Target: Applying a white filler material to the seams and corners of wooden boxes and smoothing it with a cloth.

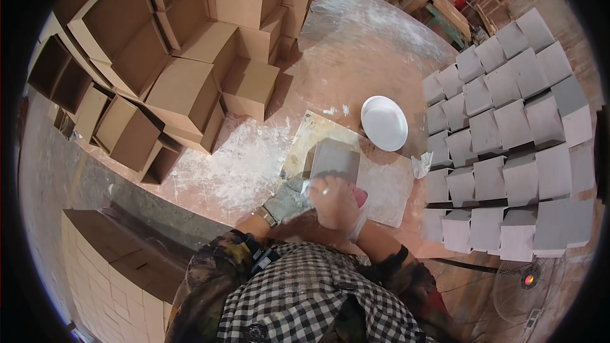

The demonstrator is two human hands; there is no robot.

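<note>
A small grey-coated box (335, 160) stands on a flat board (389, 198) right in front of me. My left hand (286, 202), in a grey knit glove, is at the box's near left corner and appears to grip it; its fingertips are partly hidden. Bare and slightly blurred, my right hand (337, 203) is closed at the near side of the box. A pink pad (360, 197) shows at its edge, mostly covered by the fingers. Something white, too blurred to name, lies between the two hands.
Brown unpainted boxes (184, 89) are stacked at the left. Many grey-coated boxes (499, 127) stand in rows at the right. A white bowl (384, 123) sits beyond the board, with a crumpled white scrap (421, 165) nearby. A fan (529, 279) stands at lower right.
</note>
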